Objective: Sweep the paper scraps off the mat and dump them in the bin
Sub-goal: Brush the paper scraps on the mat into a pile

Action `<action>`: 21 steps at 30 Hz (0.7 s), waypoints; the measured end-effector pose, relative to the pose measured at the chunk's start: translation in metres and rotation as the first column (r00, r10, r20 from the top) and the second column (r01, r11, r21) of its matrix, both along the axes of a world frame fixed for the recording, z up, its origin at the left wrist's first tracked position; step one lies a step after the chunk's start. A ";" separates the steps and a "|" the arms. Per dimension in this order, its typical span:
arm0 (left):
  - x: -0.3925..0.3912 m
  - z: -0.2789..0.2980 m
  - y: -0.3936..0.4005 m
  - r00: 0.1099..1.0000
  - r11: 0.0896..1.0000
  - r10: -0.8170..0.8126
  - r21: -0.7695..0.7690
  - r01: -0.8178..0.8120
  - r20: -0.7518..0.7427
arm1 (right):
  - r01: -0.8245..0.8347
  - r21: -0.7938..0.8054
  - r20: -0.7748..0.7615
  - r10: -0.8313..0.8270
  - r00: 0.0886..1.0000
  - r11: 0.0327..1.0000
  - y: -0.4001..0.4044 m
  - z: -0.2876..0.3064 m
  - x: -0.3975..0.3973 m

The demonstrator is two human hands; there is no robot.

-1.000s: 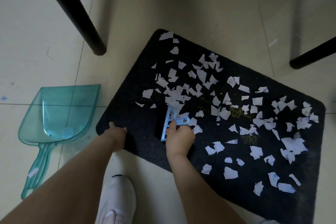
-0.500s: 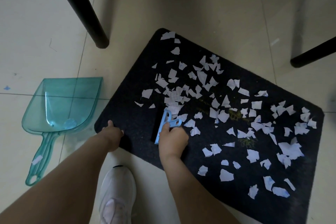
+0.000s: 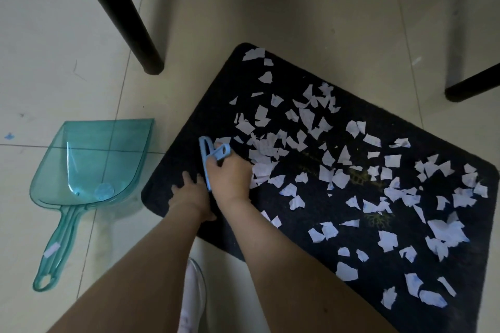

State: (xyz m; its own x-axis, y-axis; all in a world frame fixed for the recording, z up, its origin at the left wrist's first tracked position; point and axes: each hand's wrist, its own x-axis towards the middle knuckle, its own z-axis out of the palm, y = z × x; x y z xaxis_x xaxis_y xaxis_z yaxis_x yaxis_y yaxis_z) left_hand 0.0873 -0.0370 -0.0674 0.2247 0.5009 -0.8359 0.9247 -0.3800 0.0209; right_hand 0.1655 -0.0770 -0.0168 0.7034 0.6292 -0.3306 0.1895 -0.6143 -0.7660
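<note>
My right hand grips the small blue brush upright on the dark mat; my left hand presses flat on the mat's near-left corner, touching the right; white paper scraps lie scattered rightward; the teal dustpan rests on the floor left.

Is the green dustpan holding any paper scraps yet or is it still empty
Empty. Floor tiles show through the clear dustpan pan; one white scrap lies on its handle. The scraps remain on the mat.
</note>
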 end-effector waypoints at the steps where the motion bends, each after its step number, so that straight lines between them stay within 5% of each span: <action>1: 0.000 -0.003 0.004 0.998 0.998 -0.055 -0.026 0.054 -0.028 | -0.034 -0.059 0.060 0.038 0.998 0.998 0.002 -0.001 0.003; 6: 0.006 0.005 0.020 0.972 0.978 -0.202 -0.078 0.193 -0.119 | 0.057 -0.260 0.260 0.013 0.966 0.964 -0.002 -0.004 0.030; 10: 0.011 0.012 0.024 0.961 0.968 -0.246 -0.077 0.238 -0.124 | 0.417 -0.120 0.212 -0.387 0.897 0.901 -0.026 0.001 0.059; 12: 0.012 0.007 0.027 0.954 0.963 -0.266 -0.081 0.257 -0.138 | 0.458 0.008 0.166 -0.453 0.876 0.889 -0.031 0.004 0.058; 14: 0.013 0.003 0.027 0.946 0.958 -0.285 -0.088 0.274 -0.153 | 0.292 0.083 0.144 -0.302 0.942 0.953 -0.025 0.009 0.042; 18: 0.012 0.004 0.024 0.930 0.941 -0.333 -0.114 0.318 -0.156 | -0.179 -0.092 0.164 0.192 0.967 0.980 -0.003 0.001 0.014; 21: 0.011 0.012 0.021 0.940 0.952 -0.302 -0.109 0.287 -0.158 | -0.073 -0.170 0.193 0.106 0.975 0.983 -0.005 -0.009 0.025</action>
State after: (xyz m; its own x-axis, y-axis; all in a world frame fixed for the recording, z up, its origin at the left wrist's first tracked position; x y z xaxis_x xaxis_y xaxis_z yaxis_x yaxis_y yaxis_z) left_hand 0.0983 -0.0158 -0.0550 0.2016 0.3612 -0.9104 0.7639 -0.6397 -0.0846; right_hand 0.1906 -0.0824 -0.0262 0.7086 0.6429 -0.2907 0.3889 -0.6996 -0.5994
